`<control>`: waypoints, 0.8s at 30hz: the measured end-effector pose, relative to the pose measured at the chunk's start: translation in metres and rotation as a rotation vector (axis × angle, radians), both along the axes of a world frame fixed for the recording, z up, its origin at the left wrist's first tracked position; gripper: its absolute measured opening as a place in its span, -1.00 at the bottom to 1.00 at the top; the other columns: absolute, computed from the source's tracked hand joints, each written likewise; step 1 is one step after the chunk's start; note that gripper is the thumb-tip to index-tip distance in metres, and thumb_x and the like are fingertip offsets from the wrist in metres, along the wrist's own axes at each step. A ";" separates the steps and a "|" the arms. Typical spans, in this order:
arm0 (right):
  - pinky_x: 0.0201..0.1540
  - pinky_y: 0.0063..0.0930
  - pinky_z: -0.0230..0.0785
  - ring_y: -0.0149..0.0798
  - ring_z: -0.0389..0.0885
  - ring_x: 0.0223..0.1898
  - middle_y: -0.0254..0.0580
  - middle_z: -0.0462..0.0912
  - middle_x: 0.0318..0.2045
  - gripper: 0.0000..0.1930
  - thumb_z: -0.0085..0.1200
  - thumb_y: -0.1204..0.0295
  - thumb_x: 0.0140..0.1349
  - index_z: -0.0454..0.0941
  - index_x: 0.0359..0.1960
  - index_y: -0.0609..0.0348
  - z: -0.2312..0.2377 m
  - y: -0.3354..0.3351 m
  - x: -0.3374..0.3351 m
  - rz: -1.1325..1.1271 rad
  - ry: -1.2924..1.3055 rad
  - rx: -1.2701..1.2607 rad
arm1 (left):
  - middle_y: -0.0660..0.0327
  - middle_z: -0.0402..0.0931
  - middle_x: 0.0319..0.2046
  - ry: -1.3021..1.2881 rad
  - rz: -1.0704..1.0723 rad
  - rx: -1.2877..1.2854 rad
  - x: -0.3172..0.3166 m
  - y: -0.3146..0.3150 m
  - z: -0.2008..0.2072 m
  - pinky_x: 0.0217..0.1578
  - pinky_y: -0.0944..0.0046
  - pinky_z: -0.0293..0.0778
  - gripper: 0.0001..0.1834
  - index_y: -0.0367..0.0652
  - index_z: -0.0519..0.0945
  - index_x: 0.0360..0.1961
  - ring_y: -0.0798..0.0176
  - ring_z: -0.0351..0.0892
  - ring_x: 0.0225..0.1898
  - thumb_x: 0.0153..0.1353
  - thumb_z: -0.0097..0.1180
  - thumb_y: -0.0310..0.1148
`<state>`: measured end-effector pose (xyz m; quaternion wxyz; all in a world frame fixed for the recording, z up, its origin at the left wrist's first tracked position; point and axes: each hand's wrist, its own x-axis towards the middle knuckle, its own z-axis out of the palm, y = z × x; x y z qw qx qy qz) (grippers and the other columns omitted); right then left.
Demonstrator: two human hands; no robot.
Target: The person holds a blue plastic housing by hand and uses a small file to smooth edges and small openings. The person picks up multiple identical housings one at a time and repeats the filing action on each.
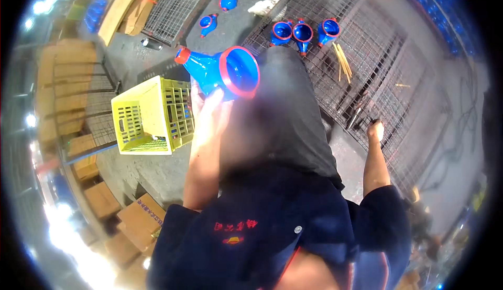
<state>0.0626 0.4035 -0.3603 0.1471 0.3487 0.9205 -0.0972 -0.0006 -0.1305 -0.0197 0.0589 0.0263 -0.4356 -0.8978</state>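
Note:
Raised in front of me, my left hand [210, 107] is closed round the underside of a glossy blue pump-like casing [205, 71]. The casing has a wide round opening with a red rim, and its narrow neck ends in a red band. Out to the right, low over a wire mesh rack [385, 70], my right hand [375, 130] is closed with a small dark thing at its fingers, too small to name. Just left of that hand a slim metal tool [355, 117] lies on the mesh.
Similar blue casings stand on the rack's far end [302, 30], beside thin tan sticks [342, 62]. Two more lie on the floor [208, 25]. A yellow plastic crate [141, 114] is left of my arm. Cardboard boxes [141, 216] sit lower left; white cloth [263, 6] lies ahead.

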 end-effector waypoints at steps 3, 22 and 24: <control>-0.08 0.04 0.54 0.22 0.69 -0.11 0.17 0.69 -0.17 -0.74 0.00 0.27 0.38 0.42 -0.07 0.19 0.022 -0.014 -0.013 -0.213 0.192 0.021 | 0.14 0.34 0.20 0.003 0.061 0.009 0.004 0.002 -0.002 0.26 -0.08 0.37 -0.19 -0.02 0.16 0.36 0.10 0.39 0.24 0.12 0.26 -0.60; -0.23 -0.58 0.38 -0.53 0.48 -0.32 -0.30 0.60 -0.29 -0.67 0.06 0.52 0.38 0.51 0.16 0.21 0.349 -0.348 -0.084 0.500 0.976 -1.427 | 0.09 0.31 0.26 0.058 0.223 -0.144 -0.029 0.037 -0.042 0.27 -0.02 0.32 -0.39 -0.14 0.20 0.36 0.10 0.36 0.26 0.38 0.10 -0.26; -0.35 -0.56 0.34 -0.53 0.45 -0.42 -0.36 0.58 -0.40 -0.67 0.08 0.50 0.36 0.53 0.15 0.16 0.325 -0.324 -0.085 0.268 0.974 -1.369 | 0.03 0.32 0.28 0.045 0.233 -0.098 -0.030 0.026 -0.047 0.21 -0.12 0.44 -0.40 -0.21 0.25 0.33 0.00 0.40 0.26 0.42 0.03 -0.10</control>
